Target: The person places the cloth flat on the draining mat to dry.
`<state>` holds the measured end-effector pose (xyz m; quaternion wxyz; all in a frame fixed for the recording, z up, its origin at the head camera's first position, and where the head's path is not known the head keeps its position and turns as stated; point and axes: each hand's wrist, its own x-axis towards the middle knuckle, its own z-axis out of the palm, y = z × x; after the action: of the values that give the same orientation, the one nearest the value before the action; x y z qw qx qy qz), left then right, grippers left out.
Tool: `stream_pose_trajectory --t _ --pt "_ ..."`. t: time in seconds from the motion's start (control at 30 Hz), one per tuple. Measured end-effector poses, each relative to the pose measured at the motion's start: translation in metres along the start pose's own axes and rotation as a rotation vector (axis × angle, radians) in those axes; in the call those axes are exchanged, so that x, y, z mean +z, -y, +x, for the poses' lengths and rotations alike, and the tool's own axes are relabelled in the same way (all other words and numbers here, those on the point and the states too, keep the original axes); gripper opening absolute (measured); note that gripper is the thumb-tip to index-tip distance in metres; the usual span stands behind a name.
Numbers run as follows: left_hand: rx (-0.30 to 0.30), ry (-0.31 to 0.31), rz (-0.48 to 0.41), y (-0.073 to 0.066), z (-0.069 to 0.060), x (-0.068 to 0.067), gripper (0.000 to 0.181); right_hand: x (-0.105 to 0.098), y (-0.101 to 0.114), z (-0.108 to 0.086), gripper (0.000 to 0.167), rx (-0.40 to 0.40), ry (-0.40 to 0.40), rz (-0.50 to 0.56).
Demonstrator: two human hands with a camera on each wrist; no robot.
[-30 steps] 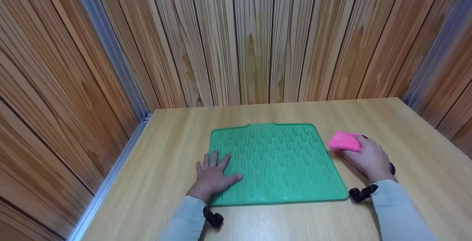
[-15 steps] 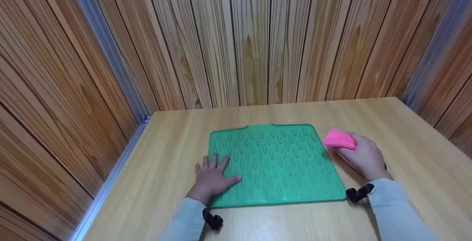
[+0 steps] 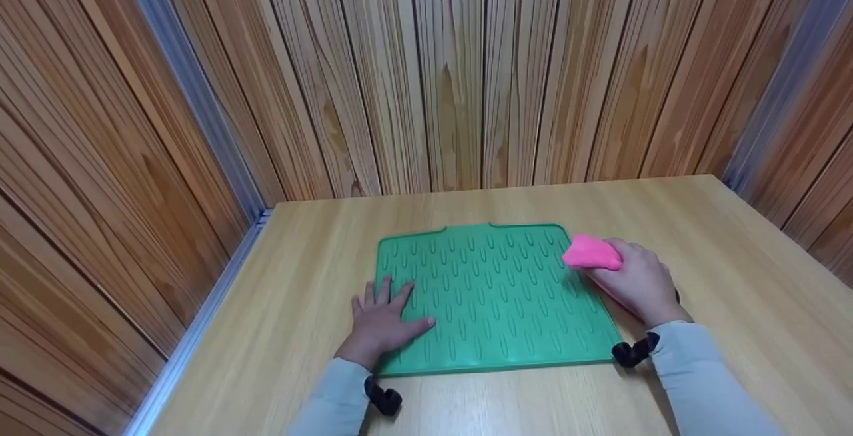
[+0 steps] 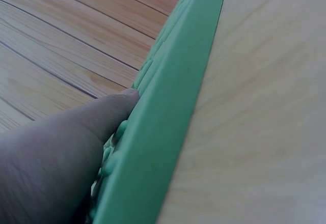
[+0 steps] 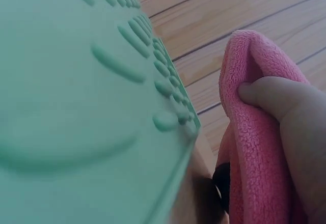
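A green mat [image 3: 493,316] with raised oval ridges lies on the table. My left hand [image 3: 386,323] rests flat with spread fingers over the mat's left edge, and its thumb [image 4: 112,109] touches the ridged surface in the left wrist view. My right hand [image 3: 638,284] grips a folded pink fluffy cloth [image 3: 592,253] at the mat's right edge. In the right wrist view, the thumb presses into a fold of the cloth [image 5: 249,147]; most of the other fingers are hidden behind it. The cloth appears held a little above the mat.
The wooden table [image 3: 313,249] extends around the mat on all sides. Wood-plank walls [image 3: 453,76] stand behind and at both sides, with a metal strip [image 3: 200,329] along the left edge. Black wrist mounts [image 3: 383,397] sit at both sleeves.
My right hand has moved left with the pink cloth, from beside the mat to over its right edge. The left hand has stayed in place on the mat.
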<state>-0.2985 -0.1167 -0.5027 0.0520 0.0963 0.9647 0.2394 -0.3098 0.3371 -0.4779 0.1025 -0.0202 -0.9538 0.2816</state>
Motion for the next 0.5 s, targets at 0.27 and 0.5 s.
stream_pose_trajectory --t 0.27,0.5 --pt "-0.007 -0.005 -0.018 -0.002 0.000 0.001 0.096 0.010 0.016 -0.002 0.081 -0.075 -0.034 -0.005" --pt "-0.009 0.004 -0.008 0.000 0.001 0.000 0.095 0.014 0.028 -0.003 0.084 -0.063 0.003 -0.019"
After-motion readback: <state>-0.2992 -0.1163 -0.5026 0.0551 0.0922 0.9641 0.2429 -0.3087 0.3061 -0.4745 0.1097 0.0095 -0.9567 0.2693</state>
